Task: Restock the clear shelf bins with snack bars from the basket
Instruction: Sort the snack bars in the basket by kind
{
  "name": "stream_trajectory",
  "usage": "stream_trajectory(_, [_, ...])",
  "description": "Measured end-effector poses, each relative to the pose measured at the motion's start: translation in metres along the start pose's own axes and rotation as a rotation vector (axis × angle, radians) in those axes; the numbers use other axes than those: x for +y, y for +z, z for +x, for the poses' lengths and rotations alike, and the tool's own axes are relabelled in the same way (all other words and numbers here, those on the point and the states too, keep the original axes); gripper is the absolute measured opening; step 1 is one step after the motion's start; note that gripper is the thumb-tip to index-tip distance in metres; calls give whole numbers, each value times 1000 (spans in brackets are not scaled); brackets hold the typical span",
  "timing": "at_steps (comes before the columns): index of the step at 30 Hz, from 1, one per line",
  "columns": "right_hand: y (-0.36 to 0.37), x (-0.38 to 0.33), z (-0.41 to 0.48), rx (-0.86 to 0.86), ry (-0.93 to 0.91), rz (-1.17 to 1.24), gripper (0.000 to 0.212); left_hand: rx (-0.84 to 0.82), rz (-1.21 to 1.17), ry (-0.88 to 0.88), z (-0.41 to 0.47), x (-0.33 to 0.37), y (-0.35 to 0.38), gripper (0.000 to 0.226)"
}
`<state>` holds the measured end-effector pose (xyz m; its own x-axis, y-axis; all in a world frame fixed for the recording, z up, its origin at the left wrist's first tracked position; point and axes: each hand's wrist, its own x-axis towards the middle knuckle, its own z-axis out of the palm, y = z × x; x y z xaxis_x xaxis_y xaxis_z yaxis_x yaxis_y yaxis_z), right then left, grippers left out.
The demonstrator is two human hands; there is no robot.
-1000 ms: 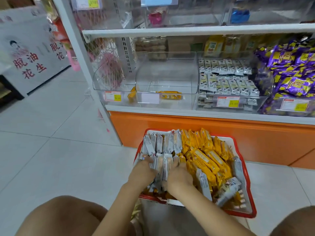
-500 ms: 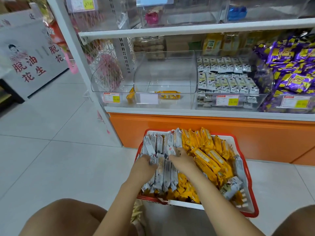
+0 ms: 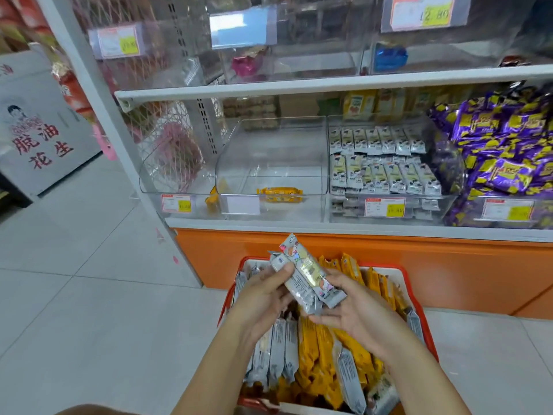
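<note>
Both hands hold a small stack of grey foil-wrapped snack bars (image 3: 308,280) above the far left corner of the red plastic basket (image 3: 392,267). The left hand (image 3: 263,295) clasps the stack's upper end, thumb across the top wrapper. The right hand (image 3: 359,313) cups the lower end from beneath, fingers curled round it. The basket sits on the pale tiled floor (image 3: 104,295) in front of the orange base panel (image 3: 389,250). Loose grey bars (image 3: 278,354) lie along the basket's left side, and yellow-wrapped bars (image 3: 317,348) fill its middle and right.

On the white shelf (image 3: 329,227) above, the clear plastic middle bin (image 3: 269,151) holds a single yellow bar (image 3: 279,195) near its front edge. The clear right-hand bin (image 3: 443,205) beside it is packed with rows of grey-and-white bars (image 3: 383,163). Purple-wrapped snacks (image 3: 502,151) are heaped at the shelf's right end.
</note>
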<state>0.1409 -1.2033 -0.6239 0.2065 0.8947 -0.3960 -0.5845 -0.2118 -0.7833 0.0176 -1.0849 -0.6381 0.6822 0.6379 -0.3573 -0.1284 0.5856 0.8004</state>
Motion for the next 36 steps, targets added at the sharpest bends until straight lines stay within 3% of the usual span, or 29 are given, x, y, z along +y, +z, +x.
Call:
stream_trajectory(4, [0,-17,-5,135,-251,-352,14,-48,72,9,9,8,26,43])
stream_trajectory(9, [-11,-36,-1,185,-421,-448,28,-58,295,35,22,24,51,46])
stream_trajectory(12, [-22,-47,1,211,-452,-375,28,-94,277,35,32,34,59,44])
stream_trajectory(16, [-36,-59,5,324,-481,-270,46,-216,112,-12,40,40,69,30])
stream_trajectory(19, [-43,-64,8,319,-507,-274,46,-276,69,-22,48,40,78,39])
stream_trajectory(27, [-51,-70,12,354,-612,-248,36,-108,201,-71,67,37,102,51])
stream_trajectory(29, [-52,-71,15,358,-595,-262,33,-71,185,-95,71,38,108,48])
stream_trajectory(32, [-54,-72,22,397,-599,-315,26,-64,134,-173,78,41,114,60])
stream_trajectory(36, [-53,-80,32,420,-610,-410,21,-78,173,-122,84,46,117,40])
